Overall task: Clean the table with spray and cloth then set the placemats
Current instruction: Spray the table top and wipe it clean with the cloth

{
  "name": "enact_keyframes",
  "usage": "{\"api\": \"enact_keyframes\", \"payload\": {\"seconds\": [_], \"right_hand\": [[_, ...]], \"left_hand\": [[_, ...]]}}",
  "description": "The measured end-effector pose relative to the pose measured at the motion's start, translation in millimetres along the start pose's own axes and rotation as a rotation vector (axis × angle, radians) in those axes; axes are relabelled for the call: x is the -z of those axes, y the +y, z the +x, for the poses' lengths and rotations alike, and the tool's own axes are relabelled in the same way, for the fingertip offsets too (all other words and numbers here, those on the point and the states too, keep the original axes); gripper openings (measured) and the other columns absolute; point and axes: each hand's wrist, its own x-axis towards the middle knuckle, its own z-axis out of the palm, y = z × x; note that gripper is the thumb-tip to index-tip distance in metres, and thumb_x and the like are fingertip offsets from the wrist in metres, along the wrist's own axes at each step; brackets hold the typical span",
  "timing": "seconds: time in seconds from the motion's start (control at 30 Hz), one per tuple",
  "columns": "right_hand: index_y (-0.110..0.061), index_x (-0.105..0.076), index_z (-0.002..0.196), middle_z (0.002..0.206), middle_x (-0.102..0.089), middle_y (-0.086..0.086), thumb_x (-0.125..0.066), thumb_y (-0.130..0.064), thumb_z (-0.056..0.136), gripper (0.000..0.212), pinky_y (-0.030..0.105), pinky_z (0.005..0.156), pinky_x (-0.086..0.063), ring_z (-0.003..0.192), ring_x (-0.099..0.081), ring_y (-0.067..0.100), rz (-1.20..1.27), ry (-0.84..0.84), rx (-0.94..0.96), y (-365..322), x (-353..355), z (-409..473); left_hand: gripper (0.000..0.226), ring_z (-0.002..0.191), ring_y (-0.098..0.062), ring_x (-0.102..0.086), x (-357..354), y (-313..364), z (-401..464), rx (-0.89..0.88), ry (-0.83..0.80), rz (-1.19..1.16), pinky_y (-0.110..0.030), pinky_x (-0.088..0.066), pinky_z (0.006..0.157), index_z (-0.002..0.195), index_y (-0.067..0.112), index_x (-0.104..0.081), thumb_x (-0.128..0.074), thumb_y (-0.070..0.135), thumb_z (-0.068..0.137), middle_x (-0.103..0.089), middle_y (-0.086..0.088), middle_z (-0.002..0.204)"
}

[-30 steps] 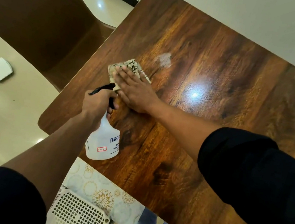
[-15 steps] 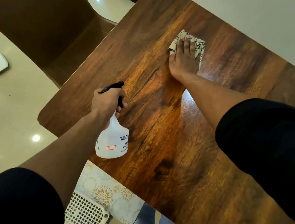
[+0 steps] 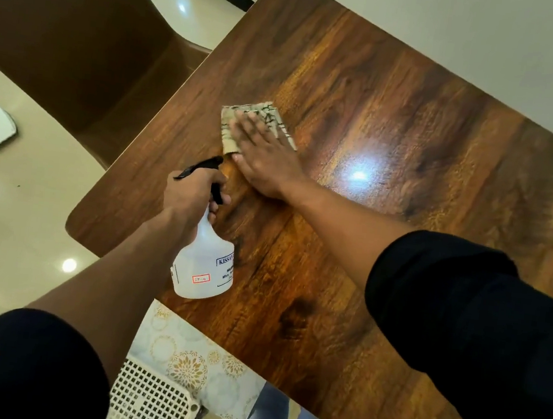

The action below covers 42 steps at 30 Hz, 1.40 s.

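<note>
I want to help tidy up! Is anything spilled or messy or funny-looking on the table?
Nothing looks spilled or broken. The right hand presses the cloth flat on the wooden table, and the left hand grips the spray bottle. The bright spot on the wood is only a lamp's reflection. The patterned placemat shows below the table's near edge, not set out yet.

A glossy wood-grain table (image 3: 390, 194) is seen under the right hand (image 3: 267, 160), with a patterned cloth (image 3: 265, 113) pressed flat. A translucent white plastic spray bottle (image 3: 205, 263) with a black plastic trigger is held by the left hand (image 3: 188, 196).
</note>
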Motion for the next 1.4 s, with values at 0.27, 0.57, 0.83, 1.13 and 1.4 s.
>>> {"api": "enact_keyframes", "payload": {"seconds": [0.27, 0.57, 0.83, 1.13, 1.4], "right_hand": [[-0.021, 0.007, 0.166, 0.174, 0.014, 0.002, -0.016, -0.053, 0.110, 0.069, 0.051, 0.130, 0.002, 0.160, 0.015, 0.023, 0.150, 0.156, -0.521, 133, 24, -35], [-0.022, 0.006, 0.167, 0.174, 0.013, 0.002, -0.019, -0.049, 0.110, 0.067, 0.056, 0.126, 0.004, 0.159, 0.016, 0.024, 0.135, 0.109, -0.456, 76, 11, -41], [-0.020, -0.002, 0.167, 0.175, 0.006, 0.000, -0.026, -0.047, 0.109, 0.069, 0.053, 0.128, -0.003, 0.161, 0.010, 0.017, -0.034, 0.023, 0.057, -22, -30, -48], [-0.026, 0.011, 0.166, 0.172, 0.021, -0.006, -0.019, -0.052, 0.110, 0.068, 0.048, 0.127, 0.006, 0.157, 0.022, 0.014, 0.099, 0.081, -0.322, 85, -4, -111], [-0.022, 0.015, 0.165, 0.171, 0.025, -0.001, -0.017, -0.048, 0.112, 0.067, 0.054, 0.129, 0.002, 0.156, 0.026, 0.018, 0.207, 0.139, -0.686, 125, -5, -177]], "left_hand": [[0.017, 0.044, -0.012, -0.044, -32, 1, 1, -0.009, -0.083, -0.004, -0.024, -0.039, 0.043, 0.078, 0.005, -0.068, -0.070, 0.017, 0.090, -0.069, -0.017, 0.074], [0.016, 0.044, -0.012, -0.044, -33, 11, -3, -0.008, -0.090, -0.021, -0.023, -0.037, 0.043, 0.078, 0.006, -0.066, -0.070, 0.017, 0.089, -0.069, -0.017, 0.076], [0.024, 0.042, -0.012, -0.045, -13, 3, -9, 0.000, -0.003, -0.014, -0.022, -0.037, 0.040, 0.098, -0.002, -0.070, -0.069, 0.020, 0.087, -0.069, -0.018, 0.080], [0.015, 0.043, -0.011, -0.045, -36, -16, -23, -0.004, -0.076, 0.006, -0.025, -0.038, 0.043, 0.089, 0.003, -0.071, -0.070, 0.018, 0.091, -0.071, -0.017, 0.078], [0.013, 0.045, -0.010, -0.047, -56, -30, -49, -0.004, -0.125, 0.025, -0.025, -0.039, 0.041, 0.087, 0.005, -0.070, -0.070, 0.018, 0.090, -0.071, -0.014, 0.078]]}}
